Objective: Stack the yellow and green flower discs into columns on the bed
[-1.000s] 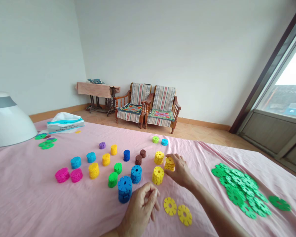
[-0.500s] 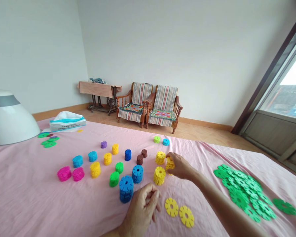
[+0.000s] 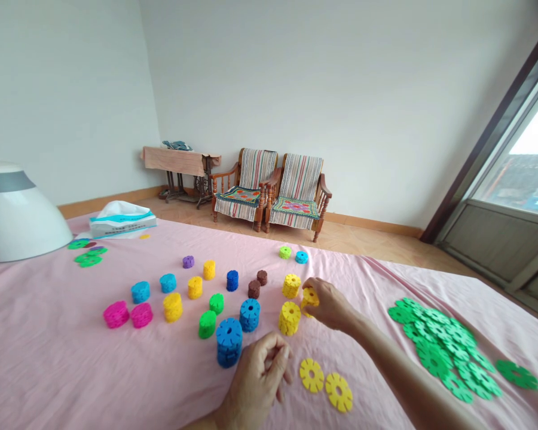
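Note:
My right hand has its fingers around a stack of yellow slotted discs, which it partly hides. Beside it stand two more yellow stacks, a farther one and a nearer one. My left hand rests on the cloth with fingers curled in, and nothing shows in it. Just left of that hand is a tall blue disc stack, with another blue stack behind. Two loose yellow discs, one left of the other, lie flat between my arms.
A heap of green discs spreads at the right on the pink cloth. Several small stacks, including pink and brown, stand left and centre. A white kettle and a tissue pack are at far left.
My right hand has shifted very slightly at the yellow stack, and more of the stack's top disc shows. My left hand stays in place.

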{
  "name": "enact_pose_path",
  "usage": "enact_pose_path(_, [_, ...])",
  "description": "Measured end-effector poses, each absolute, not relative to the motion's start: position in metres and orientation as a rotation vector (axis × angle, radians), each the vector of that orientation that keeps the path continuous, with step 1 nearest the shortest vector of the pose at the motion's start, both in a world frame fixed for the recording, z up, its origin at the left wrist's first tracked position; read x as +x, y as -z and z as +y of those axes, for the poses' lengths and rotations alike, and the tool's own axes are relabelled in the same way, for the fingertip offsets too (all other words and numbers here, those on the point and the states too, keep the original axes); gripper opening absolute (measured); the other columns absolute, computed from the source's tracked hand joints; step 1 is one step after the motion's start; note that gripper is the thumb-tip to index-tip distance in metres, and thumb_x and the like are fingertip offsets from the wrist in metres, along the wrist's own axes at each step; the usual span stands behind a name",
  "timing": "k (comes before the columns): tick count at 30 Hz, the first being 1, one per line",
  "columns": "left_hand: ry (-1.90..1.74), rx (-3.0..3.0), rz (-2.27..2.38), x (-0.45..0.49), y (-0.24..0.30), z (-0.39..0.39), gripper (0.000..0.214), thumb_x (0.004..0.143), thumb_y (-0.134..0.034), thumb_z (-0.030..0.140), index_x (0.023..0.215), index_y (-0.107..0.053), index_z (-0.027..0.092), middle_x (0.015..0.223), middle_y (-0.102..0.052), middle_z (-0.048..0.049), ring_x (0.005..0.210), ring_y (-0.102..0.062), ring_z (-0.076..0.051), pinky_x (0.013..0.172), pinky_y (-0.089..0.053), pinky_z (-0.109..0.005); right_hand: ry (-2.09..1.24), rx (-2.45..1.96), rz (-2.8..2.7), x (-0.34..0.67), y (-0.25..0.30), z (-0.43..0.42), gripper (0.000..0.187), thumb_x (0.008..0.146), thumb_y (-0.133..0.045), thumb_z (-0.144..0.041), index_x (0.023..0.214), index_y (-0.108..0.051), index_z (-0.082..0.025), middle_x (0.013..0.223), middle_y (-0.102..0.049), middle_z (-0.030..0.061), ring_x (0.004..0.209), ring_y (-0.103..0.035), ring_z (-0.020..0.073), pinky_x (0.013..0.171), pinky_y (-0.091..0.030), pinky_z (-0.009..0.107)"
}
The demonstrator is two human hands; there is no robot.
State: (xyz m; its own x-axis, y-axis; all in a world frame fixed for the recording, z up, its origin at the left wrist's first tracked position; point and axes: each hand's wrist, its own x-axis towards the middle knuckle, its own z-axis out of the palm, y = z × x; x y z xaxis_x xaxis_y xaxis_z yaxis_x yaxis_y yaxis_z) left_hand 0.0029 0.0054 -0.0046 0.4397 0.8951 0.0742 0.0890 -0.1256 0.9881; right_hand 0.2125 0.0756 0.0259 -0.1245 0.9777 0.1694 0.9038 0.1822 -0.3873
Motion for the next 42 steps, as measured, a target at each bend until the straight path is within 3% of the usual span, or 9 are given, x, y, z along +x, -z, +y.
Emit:
enact_pose_path(7, [-0.882,1.549,0.894,0.003,0.004,0.006,0.044,0.087,-0.045,0.061,0.073,-0.045,0.020,0.058,-0.056,0.0000,0.039,-0.045,-0.008,0.034,-0.029,-0.016,-0.276,-1.751,-2.095,0.213,-0.025,0.074,0.032,0.068,-0.061,-0.017,0.100,-0.059,-0.016,0.099,-0.064,0.0092,0.091,-0.060,0.0229,0.080,-0.044,0.032])
enact_pose_path(17, [-0.886,1.535,0.899,0.004,0.004,0.005,0.045,0.086,-0.046,0.063,0.072,-0.045,0.020,0.057,-0.055,0.0007,0.039,-0.044,-0.008,0.034,-0.029,-0.016,-0.357,-1.808,-2.103,0.222,-0.020,0.076,0.077,0.062,-0.072,-0.021,0.132,-0.043,-0.011,0.124,-0.059,0.0189,0.112,-0.057,0.0298,0.093,-0.044,0.040])
enact_pose_path(33, [-0.881,1.546,0.895,0.003,0.006,0.005,0.045,0.087,-0.044,0.062,0.074,-0.045,0.020,0.058,-0.056,0.0007,0.040,-0.045,-0.008,0.034,-0.029,-0.016,-0.307,-1.837,-2.063,0.210,-0.011,0.078,0.066,0.064,-0.065,-0.013,0.127,-0.045,-0.013,0.113,-0.064,0.0167,0.106,-0.060,0.0291,0.087,-0.046,0.039])
enact_pose_path(36, [-0.874,1.546,0.899,0.004,0.007,0.005,0.044,0.088,-0.044,0.061,0.074,-0.045,0.019,0.059,-0.056,0.0003,0.040,-0.045,-0.008,0.034,-0.029,-0.016,-0.314,-1.803,-2.037,0.213,-0.009,0.075,0.069,0.064,-0.067,-0.018,0.129,-0.043,-0.012,0.115,-0.062,0.0170,0.106,-0.060,0.0283,0.088,-0.046,0.039])
enact_pose_path(42, [-0.857,1.530,0.880,0.003,0.010,0.006,0.042,0.089,-0.044,0.059,0.077,-0.046,0.019,0.060,-0.057,0.0007,0.041,-0.046,-0.008,0.035,-0.029,-0.016,-0.263,-1.635,-1.678,0.212,0.004,0.067,0.056,0.076,-0.060,-0.039,0.125,-0.044,-0.015,0.109,-0.062,0.0135,0.098,-0.061,0.0254,0.085,-0.049,0.041])
